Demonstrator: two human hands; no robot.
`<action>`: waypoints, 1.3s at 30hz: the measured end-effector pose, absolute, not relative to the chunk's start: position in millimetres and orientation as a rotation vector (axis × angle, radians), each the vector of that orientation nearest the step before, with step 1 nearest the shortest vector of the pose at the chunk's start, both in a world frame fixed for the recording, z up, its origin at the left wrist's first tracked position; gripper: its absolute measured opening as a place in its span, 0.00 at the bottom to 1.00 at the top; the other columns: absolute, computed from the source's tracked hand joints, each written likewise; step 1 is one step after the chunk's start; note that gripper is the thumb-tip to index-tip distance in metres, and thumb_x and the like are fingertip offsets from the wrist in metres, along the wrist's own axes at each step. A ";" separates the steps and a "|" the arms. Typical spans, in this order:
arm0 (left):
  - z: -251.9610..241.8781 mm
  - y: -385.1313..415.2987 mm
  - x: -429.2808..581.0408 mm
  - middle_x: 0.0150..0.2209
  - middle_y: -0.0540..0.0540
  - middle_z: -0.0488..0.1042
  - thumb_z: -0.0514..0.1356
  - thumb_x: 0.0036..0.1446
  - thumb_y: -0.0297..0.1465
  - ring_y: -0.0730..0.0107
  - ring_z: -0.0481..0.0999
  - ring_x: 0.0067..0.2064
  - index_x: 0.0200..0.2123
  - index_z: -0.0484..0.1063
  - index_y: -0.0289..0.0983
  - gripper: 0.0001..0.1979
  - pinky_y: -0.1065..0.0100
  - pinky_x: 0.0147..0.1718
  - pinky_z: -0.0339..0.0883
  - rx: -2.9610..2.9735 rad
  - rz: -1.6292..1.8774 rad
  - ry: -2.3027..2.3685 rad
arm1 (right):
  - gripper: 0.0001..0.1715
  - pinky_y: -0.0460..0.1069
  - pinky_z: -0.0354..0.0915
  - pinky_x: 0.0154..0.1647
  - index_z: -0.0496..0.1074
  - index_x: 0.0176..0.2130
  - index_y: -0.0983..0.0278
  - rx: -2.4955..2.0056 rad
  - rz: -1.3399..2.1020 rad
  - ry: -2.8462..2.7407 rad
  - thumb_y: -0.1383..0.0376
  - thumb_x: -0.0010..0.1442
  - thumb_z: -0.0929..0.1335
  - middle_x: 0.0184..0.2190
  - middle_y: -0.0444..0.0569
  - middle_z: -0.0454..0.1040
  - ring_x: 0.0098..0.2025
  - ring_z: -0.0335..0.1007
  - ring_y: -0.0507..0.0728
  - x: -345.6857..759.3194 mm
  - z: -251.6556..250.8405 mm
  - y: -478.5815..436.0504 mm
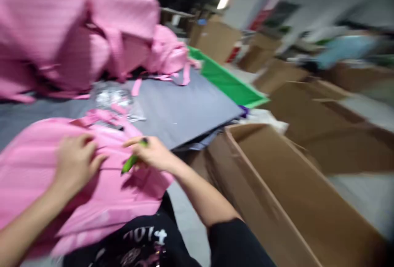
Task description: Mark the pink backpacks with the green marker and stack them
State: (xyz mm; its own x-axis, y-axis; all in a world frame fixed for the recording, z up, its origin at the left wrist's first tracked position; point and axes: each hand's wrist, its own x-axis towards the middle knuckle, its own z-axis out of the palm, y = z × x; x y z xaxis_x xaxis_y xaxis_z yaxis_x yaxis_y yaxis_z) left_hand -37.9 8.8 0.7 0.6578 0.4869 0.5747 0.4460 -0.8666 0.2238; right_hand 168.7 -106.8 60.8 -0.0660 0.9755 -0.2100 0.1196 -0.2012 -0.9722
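From the head view, you had a pink bag (107, 189) across your lap and the near edge of the grey table (175, 103), toward eight o'clock from the middle of the view. Your right hand (150, 154) was closed around a slim green tool (131, 162) with a dark tip, over the bag's fabric; your left hand (75, 160) rested on the same fabric at nine o'clock of the tool, fingers bent, but blur left it unclear whether they pinched it. Handling seemed under way rather than over, since both hands were at the bag and its fabric lay in loose folds; no finished detail could be made out. More pink bags (123, 8) stood toward ten o'clock, and whether they had been dealt with or were left to do could not be told. An open cardboard box (240, 185) stood at four o'clock, well apart from the tool.
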 end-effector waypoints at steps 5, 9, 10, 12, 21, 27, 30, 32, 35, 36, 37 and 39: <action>-25.0 7.0 -54.8 0.53 0.35 0.73 0.60 0.65 0.37 0.50 0.71 0.56 0.36 0.74 0.35 0.11 0.41 0.60 0.59 2.982 0.763 1.155 | 0.22 0.52 0.71 0.48 0.74 0.45 0.61 -1.424 1.057 -1.126 0.59 0.50 0.76 0.45 0.50 0.80 0.44 0.77 0.58 169.2 19.3 -82.1; -24.1 0.6 -49.5 0.53 0.36 0.73 0.61 0.63 0.33 0.51 0.70 0.59 0.35 0.75 0.35 0.07 0.41 0.62 0.58 2.952 0.859 1.111 | 0.18 0.50 0.72 0.36 0.70 0.37 0.61 -1.459 0.821 -1.085 0.55 0.53 0.75 0.32 0.46 0.77 0.34 0.76 0.57 151.3 1.1 -69.6; -23.9 -1.0 -49.6 0.53 0.36 0.74 0.62 0.63 0.33 0.51 0.70 0.59 0.34 0.74 0.35 0.07 0.42 0.62 0.59 2.949 0.895 1.085 | 0.17 0.50 0.71 0.33 0.70 0.37 0.61 -1.461 0.743 -1.101 0.54 0.55 0.74 0.30 0.45 0.76 0.31 0.75 0.55 146.5 -2.5 -67.0; -25.3 -2.0 -50.6 0.53 0.36 0.74 0.62 0.63 0.34 0.51 0.71 0.59 0.32 0.74 0.35 0.09 0.44 0.61 0.62 2.948 0.982 1.048 | 0.16 0.49 0.69 0.30 0.71 0.37 0.62 -1.452 0.612 -1.163 0.53 0.59 0.72 0.29 0.45 0.74 0.28 0.73 0.54 138.9 -8.4 -60.5; -40.4 5.6 -47.0 0.50 0.36 0.76 0.60 0.63 0.27 0.52 0.74 0.56 0.31 0.74 0.34 0.07 0.45 0.57 0.68 2.953 1.182 1.060 | 0.10 0.48 0.66 0.26 0.73 0.35 0.62 -1.479 0.382 -1.627 0.58 0.62 0.71 0.28 0.45 0.77 0.24 0.71 0.52 134.2 -9.0 -35.6; -46.4 8.1 -44.5 0.50 0.38 0.77 0.58 0.64 0.25 0.55 0.74 0.57 0.31 0.73 0.35 0.08 0.46 0.58 0.68 2.949 1.177 1.101 | 0.10 0.48 0.68 0.28 0.73 0.35 0.63 -1.475 0.351 -1.665 0.58 0.63 0.71 0.31 0.47 0.78 0.26 0.73 0.53 137.5 -12.3 -29.5; -47.8 9.5 -44.4 0.49 0.38 0.78 0.60 0.63 0.26 0.54 0.75 0.56 0.31 0.73 0.35 0.07 0.47 0.58 0.69 2.938 1.210 1.086 | 0.10 0.47 0.68 0.26 0.73 0.35 0.63 -1.498 0.343 -1.623 0.58 0.62 0.71 0.29 0.46 0.78 0.25 0.73 0.53 137.6 -13.7 -28.6; -48.2 10.0 -44.1 0.49 0.38 0.78 0.60 0.62 0.26 0.54 0.76 0.55 0.30 0.73 0.35 0.07 0.48 0.57 0.69 2.934 1.233 1.083 | 0.11 0.47 0.68 0.26 0.73 0.35 0.63 -1.501 0.376 -1.615 0.58 0.62 0.71 0.28 0.46 0.78 0.25 0.74 0.53 137.5 -14.3 -28.7; -48.6 10.3 -43.2 0.49 0.37 0.78 0.61 0.62 0.25 0.53 0.76 0.55 0.30 0.72 0.34 0.07 0.48 0.57 0.70 2.931 1.249 1.092 | 0.11 0.48 0.69 0.27 0.73 0.35 0.63 -1.531 0.349 -1.606 0.57 0.62 0.71 0.28 0.46 0.78 0.25 0.74 0.54 136.8 -14.6 -28.5; -48.6 10.2 -42.9 0.48 0.37 0.78 0.61 0.62 0.25 0.53 0.77 0.55 0.30 0.72 0.34 0.07 0.48 0.57 0.70 2.932 1.250 1.094 | 0.11 0.48 0.69 0.27 0.73 0.35 0.63 -1.531 0.341 -1.610 0.57 0.62 0.71 0.28 0.46 0.78 0.25 0.74 0.54 136.4 -14.5 -28.3; -48.5 10.1 -42.6 0.49 0.37 0.78 0.60 0.62 0.25 0.53 0.76 0.55 0.30 0.72 0.34 0.07 0.48 0.57 0.70 2.934 1.246 1.095 | 0.11 0.48 0.69 0.27 0.73 0.34 0.63 -1.524 0.337 -1.621 0.57 0.62 0.71 0.28 0.46 0.78 0.25 0.74 0.54 136.0 -14.3 -28.1; -48.1 10.1 -41.8 0.49 0.37 0.78 0.60 0.62 0.24 0.53 0.76 0.55 0.30 0.72 0.34 0.06 0.48 0.57 0.70 2.941 1.241 1.095 | 0.12 0.48 0.69 0.26 0.74 0.34 0.63 -1.513 0.309 -1.651 0.57 0.62 0.70 0.27 0.47 0.78 0.25 0.74 0.54 135.3 -13.7 -27.5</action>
